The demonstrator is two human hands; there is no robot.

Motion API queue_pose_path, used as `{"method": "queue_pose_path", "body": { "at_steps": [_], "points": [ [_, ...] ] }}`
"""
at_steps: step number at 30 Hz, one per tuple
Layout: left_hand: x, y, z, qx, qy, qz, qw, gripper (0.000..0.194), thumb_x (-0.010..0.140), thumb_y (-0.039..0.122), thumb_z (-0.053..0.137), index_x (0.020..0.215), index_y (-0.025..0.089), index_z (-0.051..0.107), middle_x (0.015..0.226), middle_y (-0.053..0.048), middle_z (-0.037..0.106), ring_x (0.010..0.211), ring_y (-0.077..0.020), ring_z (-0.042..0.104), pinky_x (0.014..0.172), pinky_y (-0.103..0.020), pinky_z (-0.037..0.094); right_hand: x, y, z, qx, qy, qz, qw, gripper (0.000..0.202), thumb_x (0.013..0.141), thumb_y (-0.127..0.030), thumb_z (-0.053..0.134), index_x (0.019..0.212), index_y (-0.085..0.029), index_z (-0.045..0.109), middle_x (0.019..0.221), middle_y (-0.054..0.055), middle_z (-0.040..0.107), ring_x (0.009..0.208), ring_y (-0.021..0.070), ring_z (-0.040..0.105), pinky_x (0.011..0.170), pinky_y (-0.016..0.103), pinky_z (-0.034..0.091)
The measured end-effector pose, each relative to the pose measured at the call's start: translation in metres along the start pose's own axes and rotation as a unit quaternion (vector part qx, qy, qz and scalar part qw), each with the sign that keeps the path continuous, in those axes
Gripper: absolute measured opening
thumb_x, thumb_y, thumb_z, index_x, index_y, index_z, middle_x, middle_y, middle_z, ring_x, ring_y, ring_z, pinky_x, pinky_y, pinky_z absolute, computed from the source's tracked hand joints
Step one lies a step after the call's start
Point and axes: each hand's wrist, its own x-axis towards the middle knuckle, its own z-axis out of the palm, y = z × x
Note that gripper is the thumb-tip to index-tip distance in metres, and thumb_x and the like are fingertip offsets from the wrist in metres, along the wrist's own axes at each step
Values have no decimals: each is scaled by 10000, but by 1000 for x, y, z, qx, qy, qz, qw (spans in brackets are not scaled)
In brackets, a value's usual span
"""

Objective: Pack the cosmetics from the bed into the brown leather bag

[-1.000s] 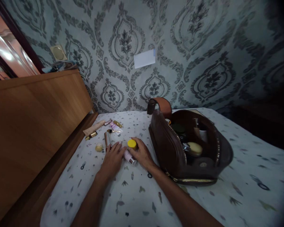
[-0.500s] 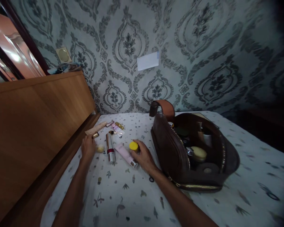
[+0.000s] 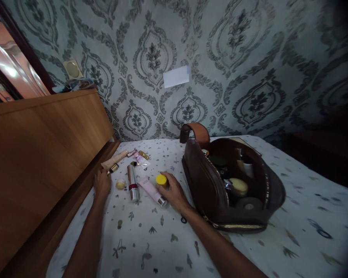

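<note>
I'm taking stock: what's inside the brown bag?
Inside the brown bag, a pale yellow oval item, a whitish item and a dark item show; its front wall hides the bottom.

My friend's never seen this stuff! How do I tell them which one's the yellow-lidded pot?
Find the big brown bag standing open on the patterned sheet. Just left of it in the picture, the right hand is curled around the yellow-lidded pot. Its round, bright yellow top sets it apart from the pink tube beside it, which has a silver cap.
</note>
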Motion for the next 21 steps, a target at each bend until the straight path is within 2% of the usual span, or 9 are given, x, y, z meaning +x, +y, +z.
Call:
{"method": "queue_pose_path", "body": {
  "at_steps": [5, 10, 13, 16, 21],
  "points": [
    [-3, 2, -4, -60, -2, -12, 998, 341, 930, 358, 609, 1212, 168, 589, 1207, -86, 627, 1025, -218, 642, 863, -434, 555, -1, -2, -1, -8, 7, 2, 1000, 439, 759, -238, 613, 1197, -202, 603, 1141, 82, 653, 1084, 242, 609, 968, 402, 485],
    [-3, 13, -22, -155, 39, 15, 987, 272, 947, 363, 571, 1119, 156, 609, 1061, -60, 660, 921, -189, 650, 824, -399, 545, -1, -2, 0, -2, 9, 0, 1000, 450, 748, -209, 614, 1198, -209, 600, 1138, 75, 653, 1090, 237, 604, 975, 398, 480],
    [-3, 28, -39, -217, 65, 61, 972, 226, 961, 353, 470, 1023, 176, 597, 904, -45, 654, 861, -200, 638, 808, -355, 508, -1, -1, 0, -7, 7, 4, 1000, 437, 775, -234, 610, 1212, -211, 601, 1126, 75, 648, 1070, 231, 605, 953, 388, 492],
    [-10, 48, -57, -274, 66, 110, 953, 269, 949, 394, 387, 982, 197, 568, 820, -27, 623, 787, -197, 615, 742, -306, 479, -2, 1, -1, -12, 12, -18, 1000, 406, 834, -271, 577, 1232, -200, 612, 1099, 87, 652, 1037, 228, 613, 936, 397, 506],
    [-35, 86, -78, -340, -1, 194, 920, 316, 941, 459, 360, 897, 209, 548, 713, 19, 561, 676, -166, 559, 667, -270, 437, -2, -8, -5, -29, 45, -58, 997, 367, 917, -239, 452, 1228, -169, 634, 1211, 144, 628, 1177, 254, 557, 1044, 453, 440]
  ]
}}
